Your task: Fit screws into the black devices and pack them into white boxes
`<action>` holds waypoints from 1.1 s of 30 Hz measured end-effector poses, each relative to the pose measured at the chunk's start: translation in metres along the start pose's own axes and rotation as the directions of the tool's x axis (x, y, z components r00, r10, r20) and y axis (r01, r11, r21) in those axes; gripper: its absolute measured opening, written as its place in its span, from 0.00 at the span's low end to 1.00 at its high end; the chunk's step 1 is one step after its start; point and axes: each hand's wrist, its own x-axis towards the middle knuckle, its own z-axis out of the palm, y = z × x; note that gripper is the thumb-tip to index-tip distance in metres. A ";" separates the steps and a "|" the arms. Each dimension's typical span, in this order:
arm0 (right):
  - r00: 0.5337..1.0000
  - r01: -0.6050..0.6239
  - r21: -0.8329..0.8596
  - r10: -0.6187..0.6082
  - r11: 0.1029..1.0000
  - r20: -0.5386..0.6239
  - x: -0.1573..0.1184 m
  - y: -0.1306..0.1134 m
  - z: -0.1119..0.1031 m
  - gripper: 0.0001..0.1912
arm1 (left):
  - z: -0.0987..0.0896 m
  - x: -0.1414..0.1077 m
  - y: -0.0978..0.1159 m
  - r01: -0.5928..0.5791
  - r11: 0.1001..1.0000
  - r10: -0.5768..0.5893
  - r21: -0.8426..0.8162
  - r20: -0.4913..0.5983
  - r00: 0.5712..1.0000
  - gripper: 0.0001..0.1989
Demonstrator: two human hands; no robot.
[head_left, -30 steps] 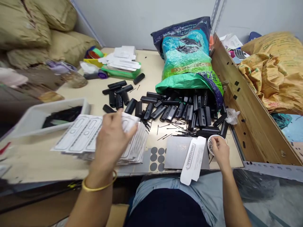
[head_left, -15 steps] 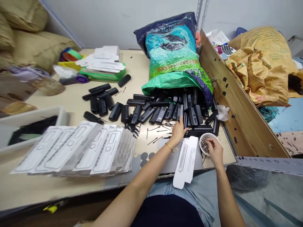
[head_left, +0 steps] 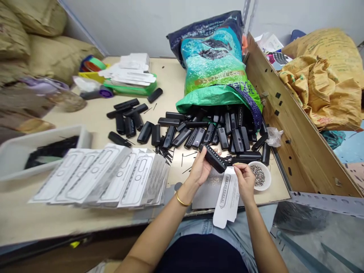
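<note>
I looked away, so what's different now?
The left hand came off the white packets and now holds a black case, lifted from the pile toward the person. The right hand moved left out of the bowl. The bowl and big bag stayed put.

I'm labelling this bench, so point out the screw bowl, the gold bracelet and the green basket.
bowl [head_left: 267,181], head view, its rim
bracelet [head_left: 182,202], head view, its band
basket [head_left: 133,90], head view, its front wall

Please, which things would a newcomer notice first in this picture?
Probably the shiny blue and green bag, lying at the back of the table with black cases at its open mouth. Next, the fanned white boxes at front left, and the left hand holding one black case.
</note>
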 end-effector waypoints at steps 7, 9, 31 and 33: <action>0.928 0.365 -0.327 -0.370 0.872 0.048 -0.019 -0.014 0.022 0.03 | -0.003 -0.007 -0.001 0.252 0.879 -0.261 -0.405 0.032 0.965 0.13; 0.906 0.411 -0.355 -0.420 0.840 0.055 -0.020 -0.015 0.025 0.05 | -0.004 -0.009 -0.004 0.246 0.885 -0.251 -0.396 0.039 0.967 0.13; 0.966 0.203 -0.012 -0.203 0.979 -0.159 -0.022 -0.008 0.043 0.03 | -0.002 -0.017 -0.015 0.202 0.947 -0.199 -0.249 0.036 0.979 0.15; 0.968 0.180 0.037 -0.170 0.983 -0.186 -0.021 -0.008 0.043 0.04 | -0.001 -0.018 -0.015 0.216 0.939 -0.214 -0.268 0.037 0.976 0.15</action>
